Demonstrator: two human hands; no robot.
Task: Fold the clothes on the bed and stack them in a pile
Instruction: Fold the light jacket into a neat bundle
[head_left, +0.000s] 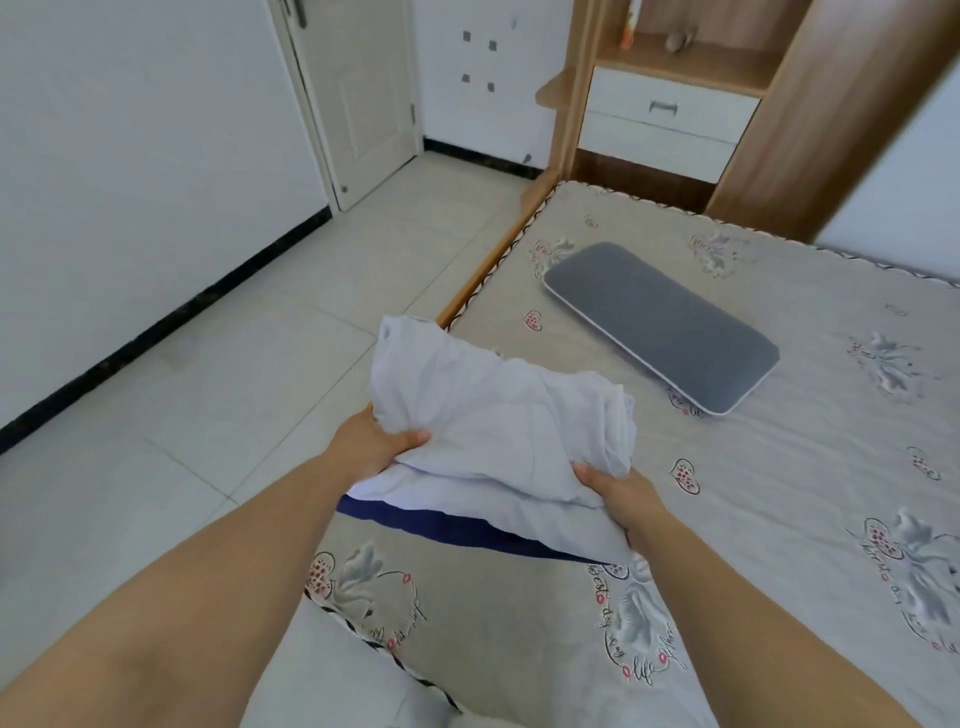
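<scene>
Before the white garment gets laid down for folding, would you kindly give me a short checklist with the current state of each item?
1. Left hand grips the white garment: ok.
2. Right hand grips its other side: ok.
3. Garment spread flat for folding: not ok, it is bunched and crumpled.
4. Free bed surface beside the garment: ok.
5. Grey pillow apart from the garment: ok, it lies farther up the bed.
6. Dark blue cloth under the garment, folded or not: cannot tell, only a strip shows.
</scene>
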